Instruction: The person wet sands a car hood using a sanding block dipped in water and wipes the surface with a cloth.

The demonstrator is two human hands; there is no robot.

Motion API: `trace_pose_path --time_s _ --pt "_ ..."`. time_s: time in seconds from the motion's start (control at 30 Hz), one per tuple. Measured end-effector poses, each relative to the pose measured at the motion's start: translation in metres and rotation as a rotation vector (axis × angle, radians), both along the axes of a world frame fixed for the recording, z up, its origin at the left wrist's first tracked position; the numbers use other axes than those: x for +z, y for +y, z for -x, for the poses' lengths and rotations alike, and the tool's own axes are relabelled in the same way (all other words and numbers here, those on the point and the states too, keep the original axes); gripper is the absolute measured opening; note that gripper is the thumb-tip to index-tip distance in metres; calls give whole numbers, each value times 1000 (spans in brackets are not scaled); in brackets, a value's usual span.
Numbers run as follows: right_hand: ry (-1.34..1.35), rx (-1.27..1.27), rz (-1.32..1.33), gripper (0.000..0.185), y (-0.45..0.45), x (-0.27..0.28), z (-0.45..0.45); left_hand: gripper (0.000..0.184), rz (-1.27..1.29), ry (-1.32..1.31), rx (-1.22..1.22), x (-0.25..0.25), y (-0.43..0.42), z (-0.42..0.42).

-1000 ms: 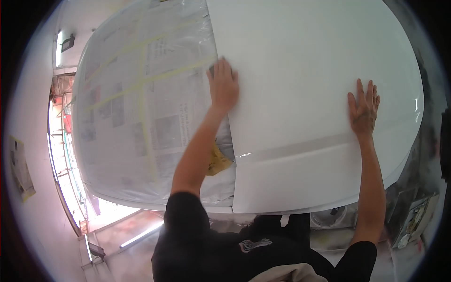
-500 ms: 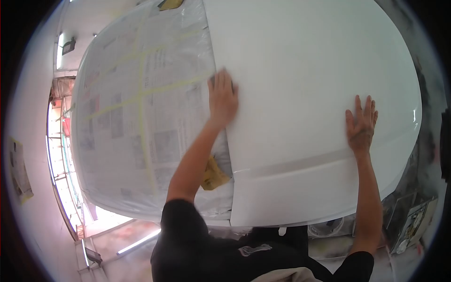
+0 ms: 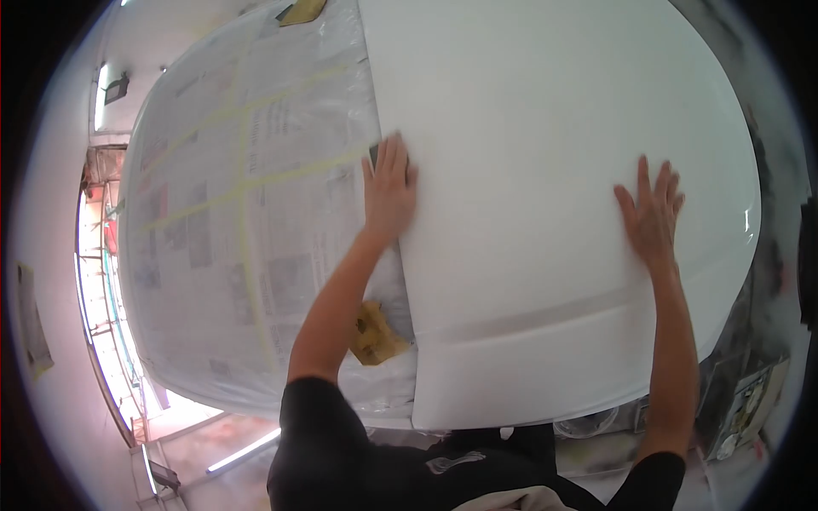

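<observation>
My left hand (image 3: 390,198) presses a small dark pad (image 3: 375,157) flat at the seam between the white panel (image 3: 511,213) and the masked area (image 3: 196,281); only the pad's edges show around the fingers. That masked area is newspaper under clear plastic with yellow tape. On the glossy white panel's right part, my right hand (image 3: 651,217) lies with its fingers spread and nothing in it. A crumpled yellow-brown paper (image 3: 377,335) sits on the masking near my left forearm.
Another yellow-brown piece (image 3: 302,11) rests on the masking at the top. Beyond the panel's near edge, a round container (image 3: 586,424) and a paint-marked board (image 3: 750,404) stand low at the right. A bright window opening (image 3: 106,307) is at the left.
Both hands have stayed on the surface while the view shifted. More of the yellow-brown paper near my left forearm and the piece at the top now shows. My right hand's fingers look wider apart.
</observation>
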State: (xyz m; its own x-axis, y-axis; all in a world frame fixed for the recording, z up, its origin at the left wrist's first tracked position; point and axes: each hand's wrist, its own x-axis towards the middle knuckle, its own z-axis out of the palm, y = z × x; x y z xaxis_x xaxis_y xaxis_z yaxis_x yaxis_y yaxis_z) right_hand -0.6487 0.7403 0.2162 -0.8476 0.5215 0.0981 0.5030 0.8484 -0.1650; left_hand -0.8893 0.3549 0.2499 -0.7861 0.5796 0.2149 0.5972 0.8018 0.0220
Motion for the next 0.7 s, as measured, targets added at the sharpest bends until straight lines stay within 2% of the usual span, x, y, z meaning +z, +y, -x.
trace_pose_path --time_s 0.07,0.13,0.2,0.27,0.37,0.43,0.53,0.57,0.7 --pt "-44 -42 5 72 8 2 47 54 61 44 -48 -2 -19 -7" --pt "21 -41 -15 76 21 -2 89 49 81 131 -21 -9 -6 77" --pt "43 -41 -1 78 26 -1 96 42 39 -58 152 26 44 156" --pt "40 -71 -1 80 24 -4 95 38 22 -47 224 19 64 228" --pt "-11 -68 -5 80 25 -5 93 42 36 -27 196 28 62 200" --pt "-17 -53 -2 79 30 -15 94 43 -34 99 54 -8 17 152" --pt "40 -28 3 79 43 -8 121 44 35 113 -12 5 0 120" --pt "48 -45 18 80 44 -10 130 42 0 94 -62 8 8 138" --pt "11 -75 -9 80 43 -19 131 39 -12 8 129 17 72 262"
